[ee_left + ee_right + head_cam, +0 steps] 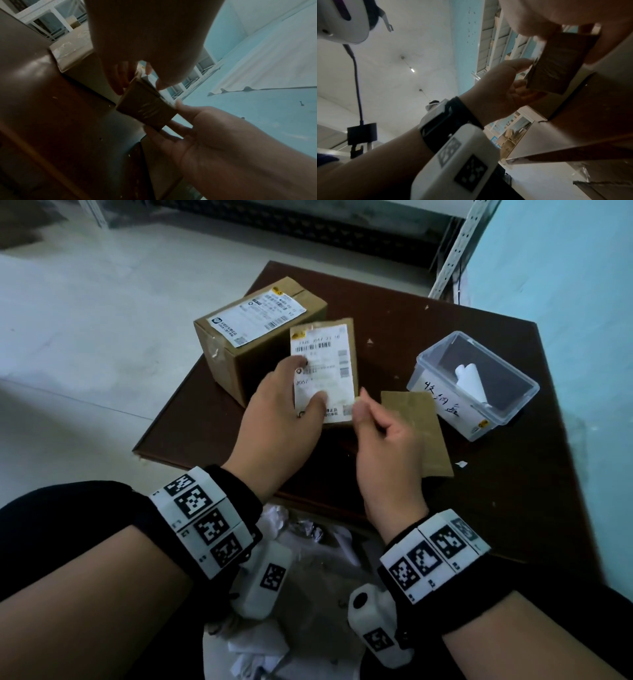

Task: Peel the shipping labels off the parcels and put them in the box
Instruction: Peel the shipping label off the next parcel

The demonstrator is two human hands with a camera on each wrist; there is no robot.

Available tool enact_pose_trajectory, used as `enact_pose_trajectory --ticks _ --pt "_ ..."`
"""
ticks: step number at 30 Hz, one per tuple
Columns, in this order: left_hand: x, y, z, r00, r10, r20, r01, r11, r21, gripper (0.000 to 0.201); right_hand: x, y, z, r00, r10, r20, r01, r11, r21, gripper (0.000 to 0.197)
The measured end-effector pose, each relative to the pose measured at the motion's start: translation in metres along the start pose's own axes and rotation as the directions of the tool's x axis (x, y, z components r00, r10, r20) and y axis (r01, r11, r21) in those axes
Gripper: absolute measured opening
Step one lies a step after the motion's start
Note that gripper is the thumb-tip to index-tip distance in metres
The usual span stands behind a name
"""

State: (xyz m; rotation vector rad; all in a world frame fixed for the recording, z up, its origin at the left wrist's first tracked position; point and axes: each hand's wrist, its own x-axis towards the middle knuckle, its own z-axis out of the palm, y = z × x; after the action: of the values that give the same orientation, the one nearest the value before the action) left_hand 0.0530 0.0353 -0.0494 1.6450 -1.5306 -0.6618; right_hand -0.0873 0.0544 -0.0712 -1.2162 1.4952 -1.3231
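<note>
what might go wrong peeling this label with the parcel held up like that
The right hand picks at only the bottom corner of the label, so the paper may tear rather than lift whole. The left hand holds the small parcel above the table with its thumb on the label; a hard pull could twist it loose.

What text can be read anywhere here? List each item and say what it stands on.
"J067": on the white label of the small parcel the left hand holds.
Top line of that label: blurred; it seems to contain "J067" again, the other digits are unsure.
Handwritten characters on the white strip of the clear plastic box: not clearly legible.
Label on the big carton: print too small to read.
Wrist bands: square coded markers, no words.
</note>
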Motion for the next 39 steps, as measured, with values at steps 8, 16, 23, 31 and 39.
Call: enact_pose_trajectory --ticks 8,16,23,31,39 --pt "-0.003 0.013 0.023 0.997 0.059 -0.057 -0.076 0.932 -0.354 0.048 -0.006 -0.021 -0.026 0.980 -0.197 -0.012 0.198 0.975 0.099 0.037" --pt "-0.008 0.036 0.048 0.995 0.089 0.051 -0.051 0.860 -0.507 0.057 0.007 -0.012 -0.056 0.989 -0.146 0.019 0.141 0.976 0.168 0.056" --pt "-0.005 0.043 0.066 0.994 0.080 0.080 -0.025 0.841 -0.541 0.076 0.011 -0.001 -0.073 0.995 -0.101 -0.002 0.100 0.979 0.180 0.062" --pt "-0.017 0.046 0.076 0.973 0.218 -0.071 -0.229 0.896 -0.380 0.029 0.010 0.006 -0.075 0.993 -0.107 -0.057 0.116 0.978 0.173 0.058" --pt "-0.018 0.050 0.086 0.948 0.317 -0.006 -0.308 0.917 -0.252 0.036 0.006 0.003 -0.081 0.990 -0.064 -0.124 0.086 0.980 0.178 0.050"
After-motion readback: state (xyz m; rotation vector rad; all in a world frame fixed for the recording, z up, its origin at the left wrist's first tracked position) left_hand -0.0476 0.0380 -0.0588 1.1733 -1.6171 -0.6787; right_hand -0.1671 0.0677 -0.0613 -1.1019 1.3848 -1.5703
